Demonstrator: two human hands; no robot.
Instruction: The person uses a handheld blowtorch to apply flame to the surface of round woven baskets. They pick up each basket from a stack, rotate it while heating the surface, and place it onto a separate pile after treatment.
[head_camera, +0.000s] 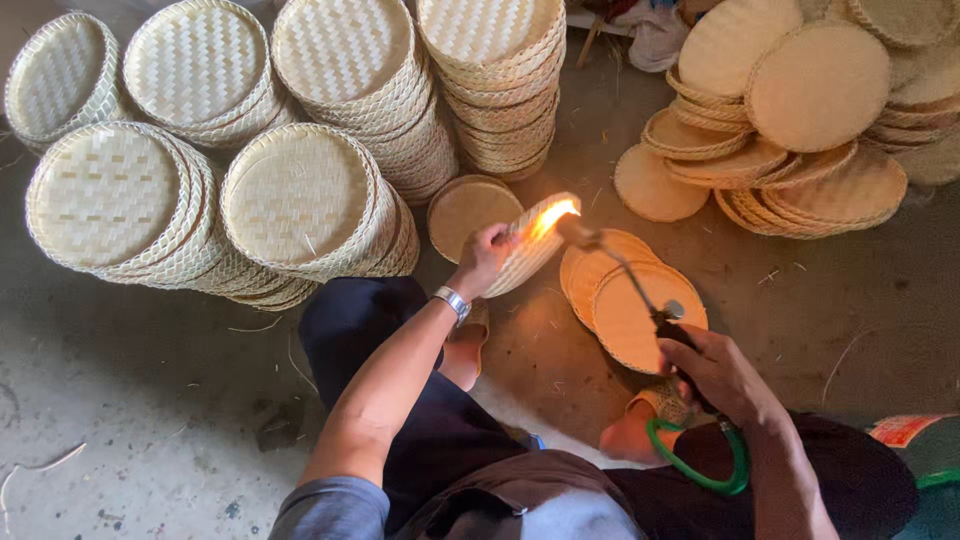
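Note:
My left hand (482, 256), with a metal watch on the wrist, holds a round woven bamboo tray (532, 250) tilted on edge. My right hand (722, 375) grips a gas torch (625, 283) whose long nozzle points up and left. A bright flame (552, 216) from its tip licks the tray's rim. A green hose (700, 462) loops from the torch under my right wrist. Several flat woven discs (632, 305) lie on the floor just below the torch.
Tall stacks of pale woven trays (300, 200) lean at the left and top. A heap of tan woven discs (800, 110) fills the top right. One disc (465, 210) lies near my left hand. My sandalled feet rest on the concrete floor (150, 400).

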